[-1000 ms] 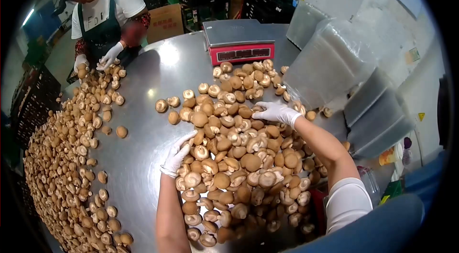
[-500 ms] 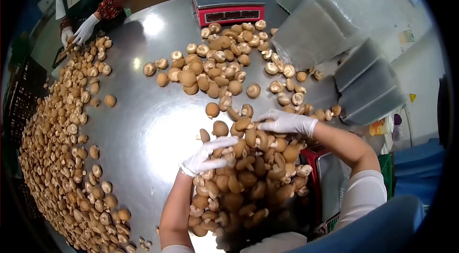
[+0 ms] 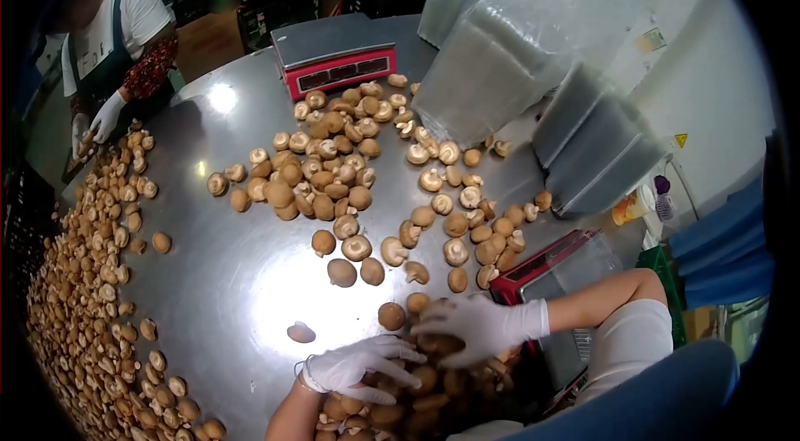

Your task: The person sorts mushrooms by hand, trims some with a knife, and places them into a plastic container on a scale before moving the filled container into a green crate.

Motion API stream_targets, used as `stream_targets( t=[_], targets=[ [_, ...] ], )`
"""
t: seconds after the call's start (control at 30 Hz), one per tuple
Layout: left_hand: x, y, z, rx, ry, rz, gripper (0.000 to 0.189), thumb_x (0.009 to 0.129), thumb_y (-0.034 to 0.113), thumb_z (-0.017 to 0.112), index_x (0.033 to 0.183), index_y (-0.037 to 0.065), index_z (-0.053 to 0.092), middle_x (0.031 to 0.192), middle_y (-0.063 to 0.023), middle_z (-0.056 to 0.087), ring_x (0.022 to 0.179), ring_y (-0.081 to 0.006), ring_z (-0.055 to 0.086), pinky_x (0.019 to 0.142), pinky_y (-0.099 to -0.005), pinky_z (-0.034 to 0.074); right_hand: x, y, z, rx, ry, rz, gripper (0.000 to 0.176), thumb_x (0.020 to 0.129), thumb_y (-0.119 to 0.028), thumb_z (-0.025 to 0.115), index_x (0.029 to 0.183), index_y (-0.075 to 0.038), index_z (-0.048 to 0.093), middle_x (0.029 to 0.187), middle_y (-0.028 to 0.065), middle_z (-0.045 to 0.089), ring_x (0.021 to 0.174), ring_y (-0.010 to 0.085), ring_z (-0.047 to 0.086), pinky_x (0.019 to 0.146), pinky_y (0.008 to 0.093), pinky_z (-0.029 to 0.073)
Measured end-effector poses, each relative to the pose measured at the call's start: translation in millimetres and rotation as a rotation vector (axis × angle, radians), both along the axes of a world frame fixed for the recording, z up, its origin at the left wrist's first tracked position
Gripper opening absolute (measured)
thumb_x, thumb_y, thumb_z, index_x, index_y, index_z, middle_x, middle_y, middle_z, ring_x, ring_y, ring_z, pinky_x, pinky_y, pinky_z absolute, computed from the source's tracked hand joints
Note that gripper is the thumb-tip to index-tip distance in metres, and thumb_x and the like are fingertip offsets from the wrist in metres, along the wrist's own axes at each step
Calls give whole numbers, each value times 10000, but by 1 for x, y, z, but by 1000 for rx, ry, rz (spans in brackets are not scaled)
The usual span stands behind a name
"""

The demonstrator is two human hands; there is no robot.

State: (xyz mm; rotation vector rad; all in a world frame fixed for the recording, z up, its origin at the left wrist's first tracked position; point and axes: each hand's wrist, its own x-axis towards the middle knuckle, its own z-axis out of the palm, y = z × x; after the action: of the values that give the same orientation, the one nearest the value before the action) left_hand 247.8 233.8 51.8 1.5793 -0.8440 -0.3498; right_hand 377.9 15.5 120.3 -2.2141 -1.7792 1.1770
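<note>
Both hands wear white gloves and lie over a heap of brown mushrooms at the table edge nearest me. My left hand rests on the heap's left side, its fingers stretched out and apart. Just right of it, my right hand reaches across the top of the heap with fingers spread, slightly blurred. Neither hand is closed around a mushroom that I can see. A few loose mushrooms, such as one brown mushroom, lie just beyond my fingers. The lower part of the heap is in shadow.
A red scale stands beside my right arm, another red scale at the far edge. More mushrooms lie mid-table; a large pile covers the left. Stacked clear plastic containers stand right. A gloved co-worker handles mushrooms far left.
Both hands have drawn closer to my body, with the heap pulled along toward the near edge. The red scale on the right is more exposed. The view has shifted.
</note>
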Motion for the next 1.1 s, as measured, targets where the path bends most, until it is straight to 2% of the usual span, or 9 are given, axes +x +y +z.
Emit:
stream_targets(
  t=[0.2,0.33,0.43,0.67,0.73,0.87,0.93,1.0,1.1],
  targets=[
    [17,26,-1,-363,184,315,260,778,75,657,1028,3,637,1060,-149,620,989,-280,591,864,-347,462,9,-26,32,-110,485,-256,510,846,-303,618,1306,-127,485,1122,127,586,1034,218,567,864,340,468],
    [73,36,17,86,-108,903,161,789,49,631,945,10,625,925,-112,631,859,-233,614,780,-323,478,126,-53,14,160,55,-957,327,838,-269,564,1064,-41,622,901,141,664,705,209,653,665,317,521],
    [133,29,0,416,-255,916,219,783,138,662,975,37,628,969,-132,625,901,-288,598,788,-357,476,229,-102,-43,100,-261,-1037,451,810,-377,556,1051,-4,636,1030,228,635,1013,340,593,903,366,448],
    [190,-27,-49,996,-540,791,595,771,593,552,1278,287,496,1208,-136,524,1108,-381,455,968,-526,310,240,-110,-76,-347,-441,-1043,604,807,-509,517,1048,34,623,1064,226,627,970,346,610,866,389,475],
    [183,-27,-45,935,-409,590,573,776,582,560,1272,302,499,1152,-107,545,1084,-348,472,963,-513,314,229,-95,-60,-291,206,-1192,549,816,-529,514,964,-13,626,932,141,629,822,241,608,751,356,502],
    [146,-32,-25,780,-293,410,448,802,448,610,1216,289,544,1034,-85,555,935,-310,560,778,-450,471,172,-59,-45,-122,492,-1139,426,816,-524,545,796,-100,576,723,13,527,664,150,520,515,342,442],
    [127,-28,-13,771,-209,435,360,807,364,623,1138,226,584,989,-105,551,888,-311,578,739,-386,488,171,-56,-62,-311,735,-1168,396,831,-501,543,940,-126,612,852,25,559,621,117,481,544,322,444],
    [111,-17,-18,697,-226,449,337,807,298,636,1124,198,584,967,-107,545,865,-306,578,724,-376,488,140,-37,-63,-212,776,-1010,534,833,-419,576,1263,-110,501,1141,117,550,962,196,548,731,407,521],
    [77,-11,-8,804,-202,434,350,800,273,645,1129,176,576,930,-119,533,818,-317,564,698,-395,476,96,-9,-50,-69,687,-828,430,839,-366,567,1172,-93,579,1048,59,611,936,152,544,800,294,454]
  ],
)
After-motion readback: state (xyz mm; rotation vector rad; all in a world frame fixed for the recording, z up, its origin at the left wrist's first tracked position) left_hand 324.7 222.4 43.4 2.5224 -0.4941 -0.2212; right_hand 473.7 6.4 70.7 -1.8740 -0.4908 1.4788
